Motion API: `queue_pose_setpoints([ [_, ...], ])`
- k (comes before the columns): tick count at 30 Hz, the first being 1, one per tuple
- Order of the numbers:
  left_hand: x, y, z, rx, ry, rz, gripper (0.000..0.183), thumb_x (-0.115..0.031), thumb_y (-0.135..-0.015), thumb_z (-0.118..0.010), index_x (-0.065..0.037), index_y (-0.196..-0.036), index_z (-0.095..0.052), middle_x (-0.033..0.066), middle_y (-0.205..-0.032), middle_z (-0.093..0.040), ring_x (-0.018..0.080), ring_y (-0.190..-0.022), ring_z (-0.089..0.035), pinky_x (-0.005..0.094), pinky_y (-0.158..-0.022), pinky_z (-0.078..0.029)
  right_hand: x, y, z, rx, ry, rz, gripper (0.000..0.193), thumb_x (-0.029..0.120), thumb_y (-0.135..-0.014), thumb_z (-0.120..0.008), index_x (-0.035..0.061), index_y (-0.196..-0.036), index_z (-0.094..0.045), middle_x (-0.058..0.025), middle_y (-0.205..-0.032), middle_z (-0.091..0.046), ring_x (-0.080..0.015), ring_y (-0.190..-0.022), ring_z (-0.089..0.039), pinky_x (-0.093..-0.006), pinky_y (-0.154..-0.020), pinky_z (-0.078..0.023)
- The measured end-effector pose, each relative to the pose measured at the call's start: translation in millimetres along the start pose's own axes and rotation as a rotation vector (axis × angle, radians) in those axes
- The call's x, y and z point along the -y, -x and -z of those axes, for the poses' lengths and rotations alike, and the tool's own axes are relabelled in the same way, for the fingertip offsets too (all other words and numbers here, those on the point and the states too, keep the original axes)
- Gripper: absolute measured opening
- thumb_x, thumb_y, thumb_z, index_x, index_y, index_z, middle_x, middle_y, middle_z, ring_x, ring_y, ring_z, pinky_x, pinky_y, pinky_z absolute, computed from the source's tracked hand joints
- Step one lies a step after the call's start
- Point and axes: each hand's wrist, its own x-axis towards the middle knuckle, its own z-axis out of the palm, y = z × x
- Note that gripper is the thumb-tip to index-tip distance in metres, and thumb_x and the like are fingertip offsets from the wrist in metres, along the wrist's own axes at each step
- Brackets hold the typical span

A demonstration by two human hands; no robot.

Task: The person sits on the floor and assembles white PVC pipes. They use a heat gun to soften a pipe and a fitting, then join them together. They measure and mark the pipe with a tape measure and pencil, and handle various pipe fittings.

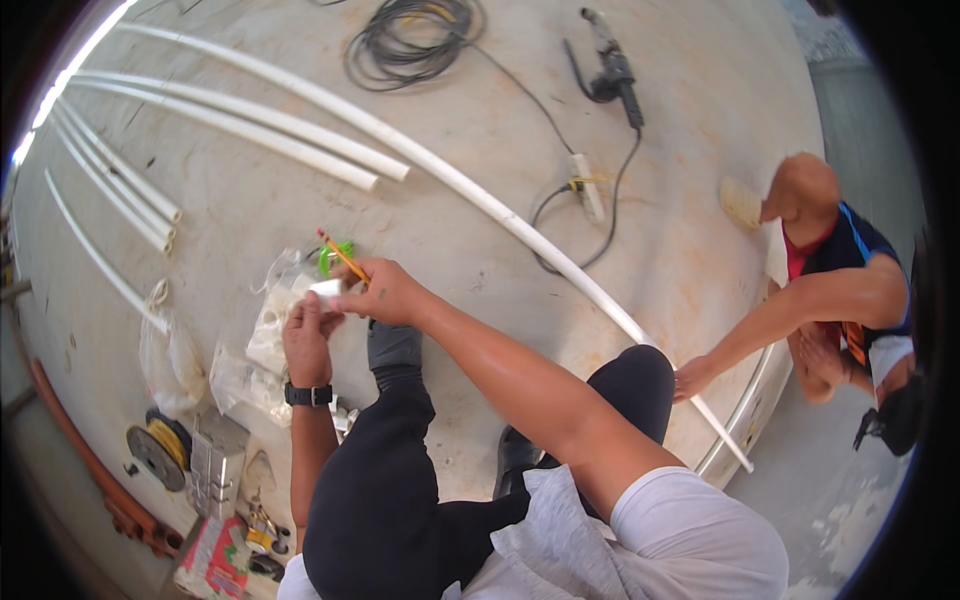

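Observation:
My left hand [308, 345], a dark watch on its wrist, has its fingers closed on a short white plastic pipe fitting [326, 290]. My right hand [388, 297] comes in from the other side, its fingertips at the same fitting. An orange pencil [341, 256] is tucked in that right hand and sticks out up and left. Just beyond the hands a bright green object [337, 257] lies on the floor. Beside and under the left hand are clear plastic bags [268, 335] with white fittings inside.
A long white pipe [470, 190] crosses the floor; a co-worker's hand [692, 379] touches it near its right end. More white pipes [250, 128] lie left. Farther off are a coiled cable [415, 45], a power tool [612, 75] and a power strip [588, 188]. A cable reel [158, 455] stands lower left.

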Motion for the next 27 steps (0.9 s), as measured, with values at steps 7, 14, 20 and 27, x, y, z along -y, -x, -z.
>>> queue_pose_setpoints([
  [7,8,-29,-75,0.199,-0.554,-0.031,0.038,-0.032,-0.099,-0.068,0.001,-0.118,-0.064,0.0087,-0.104,-0.071,0.0212,-0.092,-0.07,0.0329,-0.085,-0.056,-32,68,121,-0.387,0.343,0.138,0.054,0.031,-0.072,-0.091,0.0026,-0.112,-0.068,-0.008,-0.091,-0.069,-0.0146,-0.083,-0.065,-0.0302,-0.075,-0.053],
  [14,-53,-50,-150,0.566,-0.7,-0.106,0.031,-0.014,-0.089,-0.077,-0.004,-0.115,-0.066,0.008,-0.098,-0.072,0.0211,-0.093,-0.069,0.0407,-0.103,-0.046,-46,198,276,-0.804,0.141,0.035,0.047,0.024,-0.073,-0.089,0.0013,-0.108,-0.069,-0.0085,-0.095,-0.071,-0.0166,-0.088,-0.066,-0.032,-0.08,-0.052],
  [20,-83,-50,-307,1.073,-1.116,-1.291,0.028,-0.029,-0.088,-0.077,-0.004,-0.079,-0.072,0.0125,-0.073,-0.069,0.0327,-0.064,-0.063,0.0466,-0.067,-0.055,-81,262,296,-0.95,-0.133,-0.191,0.047,0.025,-0.079,-0.084,-0.0001,-0.115,-0.066,-0.0089,-0.096,-0.071,-0.0155,-0.08,-0.068,-0.0334,-0.081,-0.051],
  [27,-36,-23,-449,1.694,-2.217,-1.055,0.05,-0.053,-0.084,-0.073,-0.003,-0.08,-0.076,0.0208,-0.082,-0.071,0.0384,-0.083,-0.069,0.0447,-0.079,-0.055,-114,261,270,-1.127,-0.393,-0.052,0.051,0.018,-0.078,-0.086,-0.0048,-0.119,-0.066,-0.0106,-0.092,-0.072,-0.0162,-0.074,-0.071,-0.0309,-0.072,-0.052],
])
